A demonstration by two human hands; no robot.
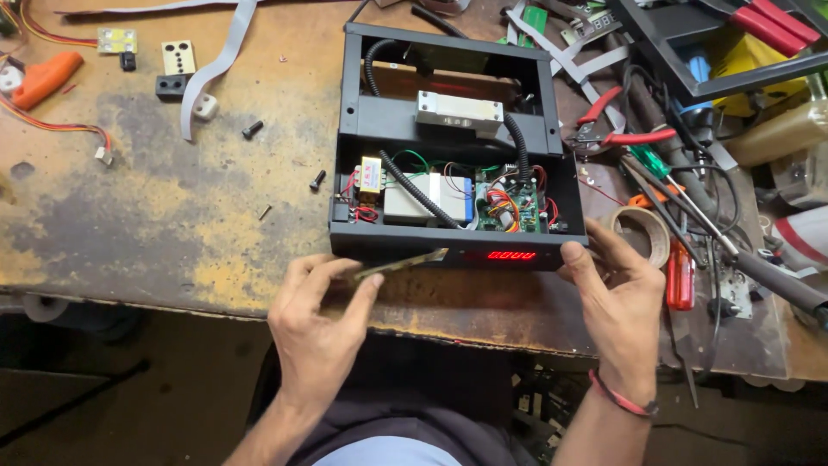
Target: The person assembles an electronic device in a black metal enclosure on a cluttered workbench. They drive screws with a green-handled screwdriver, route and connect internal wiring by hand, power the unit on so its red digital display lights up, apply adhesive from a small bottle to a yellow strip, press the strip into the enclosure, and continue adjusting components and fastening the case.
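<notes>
An open black electronic scale chassis (pixel 345 138) lies on the workbench, showing a metal load cell (pixel 459 114), a small yellow transformer (pixel 371 175), a green circuit board (pixel 511 207) and wiring. A red digit display (pixel 511 255) glows on its front face. My left hand (pixel 317 324) holds a thin flat strip-shaped panel (pixel 404 263) against the front edge of the chassis. My right hand (pixel 614 298) grips the chassis at its front right corner, thumb on the front face.
Black screws (pixel 253 129) (pixel 317 179) lie loose to the left of the chassis. Red-handled pliers (pixel 621 129), screwdrivers (pixel 680 276), a roll of tape (pixel 642 233) and a soldering iron (pixel 776 280) crowd the right side. A grey ribbon cable (pixel 216 65) and an orange tool (pixel 43 79) lie far left.
</notes>
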